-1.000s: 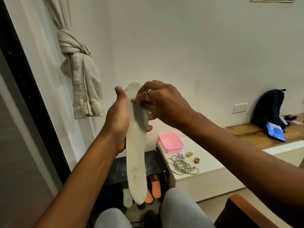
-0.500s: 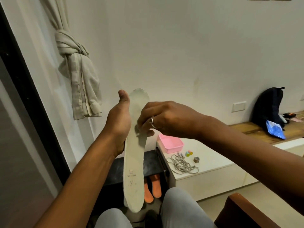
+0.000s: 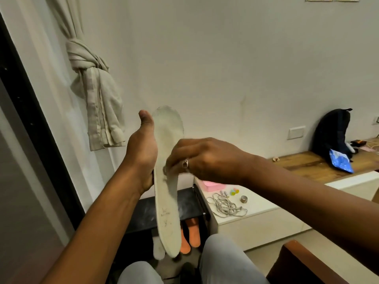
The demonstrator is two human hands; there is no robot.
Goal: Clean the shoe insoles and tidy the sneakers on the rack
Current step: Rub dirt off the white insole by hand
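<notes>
Two pale insoles (image 3: 166,181), two orange insoles (image 3: 193,234), one pink box (image 3: 211,184), one cable coil (image 3: 225,204), one backpack (image 3: 332,132).

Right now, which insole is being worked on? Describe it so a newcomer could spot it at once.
Against the white wall at mid-frame, the left hand holds one long insole upright while the right hand touches its middle. Unlike the orange insoles and the pale insole low by the black rack, it is raised, greyish-white, with small dark print near its lower end.
</notes>
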